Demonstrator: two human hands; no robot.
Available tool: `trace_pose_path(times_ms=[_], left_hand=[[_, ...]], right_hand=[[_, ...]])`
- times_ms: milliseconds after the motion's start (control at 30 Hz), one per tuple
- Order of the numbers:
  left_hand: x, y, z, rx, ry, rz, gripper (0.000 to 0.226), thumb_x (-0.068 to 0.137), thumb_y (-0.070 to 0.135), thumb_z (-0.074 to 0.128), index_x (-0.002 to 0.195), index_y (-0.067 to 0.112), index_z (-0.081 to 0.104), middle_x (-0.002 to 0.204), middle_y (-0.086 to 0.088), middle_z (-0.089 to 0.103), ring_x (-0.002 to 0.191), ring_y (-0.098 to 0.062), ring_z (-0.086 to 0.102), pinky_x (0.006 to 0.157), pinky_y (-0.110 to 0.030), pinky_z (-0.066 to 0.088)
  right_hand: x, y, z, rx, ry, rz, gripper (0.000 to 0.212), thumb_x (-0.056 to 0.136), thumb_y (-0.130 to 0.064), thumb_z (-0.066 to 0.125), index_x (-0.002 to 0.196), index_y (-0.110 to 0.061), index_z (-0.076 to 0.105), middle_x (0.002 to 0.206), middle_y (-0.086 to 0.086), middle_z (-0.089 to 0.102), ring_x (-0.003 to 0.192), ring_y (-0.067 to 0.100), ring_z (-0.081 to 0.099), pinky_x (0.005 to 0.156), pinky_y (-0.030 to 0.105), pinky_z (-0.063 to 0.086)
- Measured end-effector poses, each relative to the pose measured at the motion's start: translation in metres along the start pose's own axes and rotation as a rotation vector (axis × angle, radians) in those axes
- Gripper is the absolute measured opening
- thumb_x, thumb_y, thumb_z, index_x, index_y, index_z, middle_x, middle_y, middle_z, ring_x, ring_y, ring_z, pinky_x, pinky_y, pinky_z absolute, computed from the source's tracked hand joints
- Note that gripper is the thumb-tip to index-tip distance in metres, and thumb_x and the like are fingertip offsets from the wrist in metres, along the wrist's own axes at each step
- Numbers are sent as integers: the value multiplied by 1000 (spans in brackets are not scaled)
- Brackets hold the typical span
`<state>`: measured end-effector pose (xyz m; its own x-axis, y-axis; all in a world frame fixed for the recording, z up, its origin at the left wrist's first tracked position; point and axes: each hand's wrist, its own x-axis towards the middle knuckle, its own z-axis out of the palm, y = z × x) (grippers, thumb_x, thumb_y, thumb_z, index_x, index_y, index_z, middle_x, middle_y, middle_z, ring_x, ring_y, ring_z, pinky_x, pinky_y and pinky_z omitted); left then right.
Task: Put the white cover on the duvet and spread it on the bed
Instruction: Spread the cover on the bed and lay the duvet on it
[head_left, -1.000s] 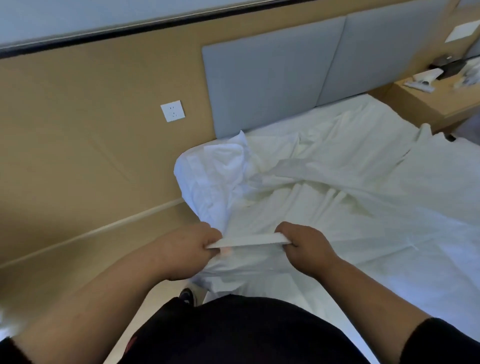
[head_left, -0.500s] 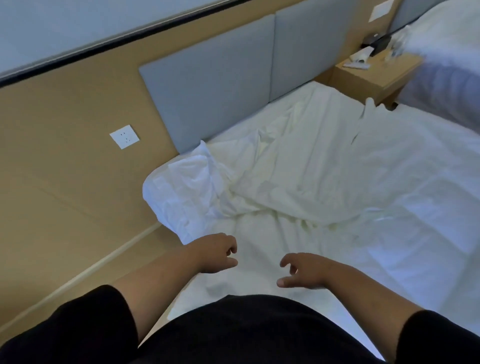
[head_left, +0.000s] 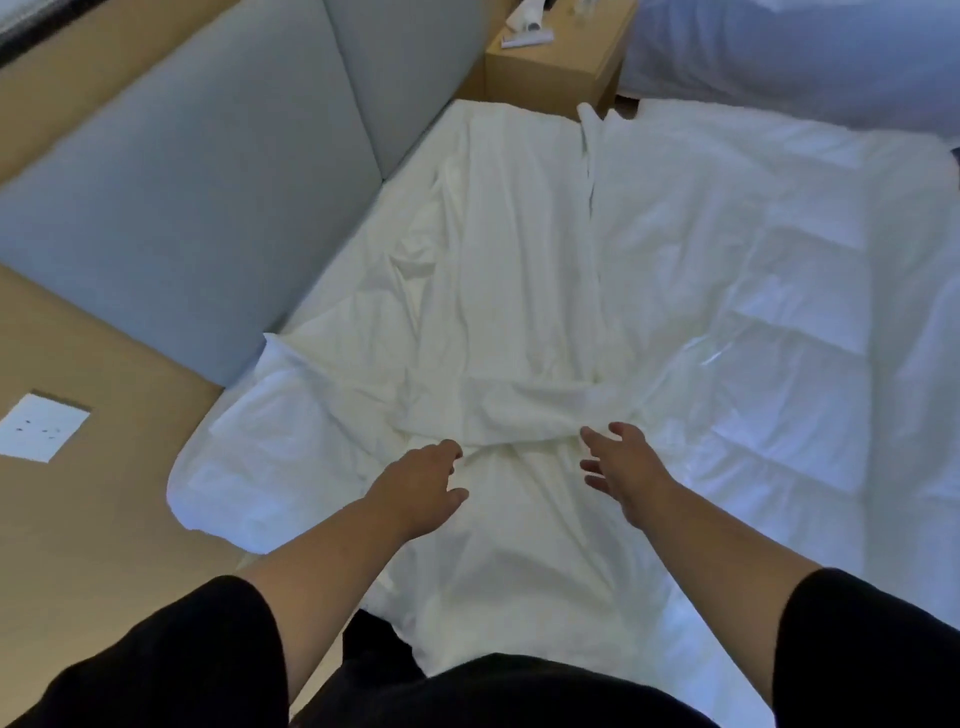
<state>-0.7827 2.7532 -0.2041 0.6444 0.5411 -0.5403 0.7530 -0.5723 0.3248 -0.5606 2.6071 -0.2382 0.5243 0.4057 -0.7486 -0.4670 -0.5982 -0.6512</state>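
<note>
While the white cover (head_left: 519, 270) is lying rumpled across the bed (head_left: 810, 291), the left hand (head_left: 421, 486) and right hand (head_left: 621, 467) are hovering empty over its near fold, fingers loosely spread, apparently positioning to gather the edge.

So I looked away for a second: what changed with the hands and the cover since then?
Both hands let go of the folded white edge they pinched a second ago. The left hand and right hand now reach forward, fingers open, toward the rumpled fold of the white cover. The view swung toward the nightstand. The cover is still crumpled on the bed by the grey headboard.
</note>
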Motion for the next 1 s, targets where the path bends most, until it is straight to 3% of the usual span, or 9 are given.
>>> trace_pose_path(times_ms=[167,333,467,533,600,667,733,867,1000], left_hand=[[103,-74,-15,207,-49,175,87,89,52,62,156,20,16,162,-2,19,147,-23,22,116,-39,29],[201,-147,-14,392,-159,199,125,75,71,65,155,22,-17,165,-1,-15,153,-25,-9,122,-52,1],[243,-184,14,492,-239,251,127,72,76,57,154,20,-21,164,2,3,153,-25,-8,113,-63,-14],[253,-194,31,510,-223,360,103,80,64,58,157,16,9,154,-2,32,150,-26,17,117,-58,-6],[258,-196,39,473,-93,535,59,79,41,71,128,14,52,117,-5,61,118,-30,55,109,-43,35],[257,-192,24,379,-113,531,30,83,25,68,107,12,55,100,-7,61,94,-31,60,78,-34,48],[256,-192,-1,292,-172,483,24,92,18,52,113,9,48,107,-11,56,98,-35,59,74,-37,45],[264,-203,-88,205,82,599,23,85,20,44,107,11,43,89,-16,57,69,-39,63,54,-36,49],[276,-228,-237,179,218,351,29,94,23,53,120,11,50,112,-20,55,95,-41,62,78,-44,51]], right_hand=[[70,-17,43,247,302,86,90,88,-38,74,157,-25,17,139,9,43,118,30,54,97,46,52],[138,-20,80,363,555,189,105,75,-45,84,153,-25,17,133,4,47,112,32,57,89,46,56],[187,-28,87,314,697,306,122,54,-63,87,149,-9,33,124,7,55,107,33,60,89,43,53],[201,-31,89,88,727,327,89,66,-49,84,137,-6,52,121,6,63,105,33,64,83,37,53],[204,-41,96,-165,768,336,47,85,-22,71,129,-11,60,125,3,65,114,27,65,82,31,53],[198,-54,104,-589,705,417,34,89,-15,64,123,-15,64,118,-2,66,111,22,66,74,30,49],[195,-64,103,-822,635,407,33,91,-19,60,124,-18,66,121,-2,65,114,22,64,72,31,48],[191,-162,129,-588,724,208,38,99,-23,49,134,-11,58,135,10,57,104,21,61,78,25,48],[177,-351,203,-240,646,-268,41,96,-13,44,136,-6,53,131,14,59,97,21,55,63,24,44]])
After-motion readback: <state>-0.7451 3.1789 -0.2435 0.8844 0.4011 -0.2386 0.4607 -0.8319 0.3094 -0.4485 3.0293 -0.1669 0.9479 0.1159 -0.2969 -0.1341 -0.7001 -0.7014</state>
